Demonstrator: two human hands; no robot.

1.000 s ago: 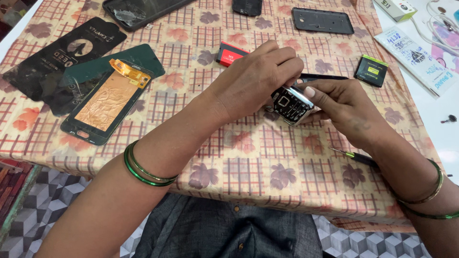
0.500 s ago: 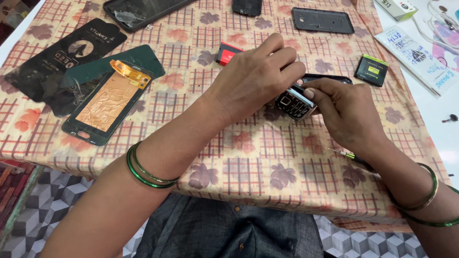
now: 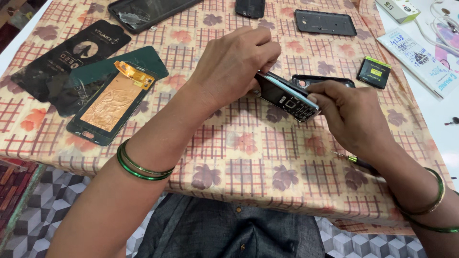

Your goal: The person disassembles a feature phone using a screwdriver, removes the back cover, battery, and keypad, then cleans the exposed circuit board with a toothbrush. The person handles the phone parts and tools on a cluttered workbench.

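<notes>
A small black keypad phone (image 3: 288,98) is held above the table between both hands, tilted with its keypad facing me. My left hand (image 3: 234,62) grips its upper end from above, fingers curled over it. My right hand (image 3: 351,117) holds its lower right end, fingertips pressed on the edge. A black back cover (image 3: 325,80) lies on the table just behind the phone. A small screwdriver (image 3: 356,160) with a green tip lies under my right wrist.
A checked tablecloth (image 3: 239,148) covers the table. At left lie an opened smartphone with a copper panel (image 3: 112,102) and dark packaging (image 3: 62,55). A battery (image 3: 374,72), another back cover (image 3: 325,22), a cracked phone (image 3: 143,12) and white boxes (image 3: 416,48) lie farther back.
The phone has turned from nearly end-on to lengthwise with its keypad showing. My left hand has risen onto its upper end, and the back cover behind it is now uncovered.
</notes>
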